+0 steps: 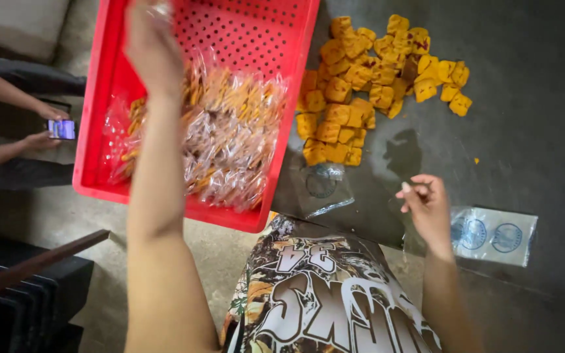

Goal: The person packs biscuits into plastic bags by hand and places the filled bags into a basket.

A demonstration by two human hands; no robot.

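My left hand point(152, 46) is raised over a red perforated crate point(99, 98), blurred, with what looks like a bit of clear plastic at its fingertips near the top edge. The crate holds several clear bags packed with orange-brown snacks point(223, 131). My right hand point(426, 206) rests on the dark table point(531, 131), fingers pinching the edge of a thin clear bag point(420, 186). A pile of loose orange square crackers point(361, 78) lies on the table just beyond that hand.
Empty clear bags with round printed marks lie on the table point(495, 235), and another point(322, 186) near the crate. At far left another person's hands hold a phone point(61, 129). A dark slatted object point(21, 294) stands at lower left.
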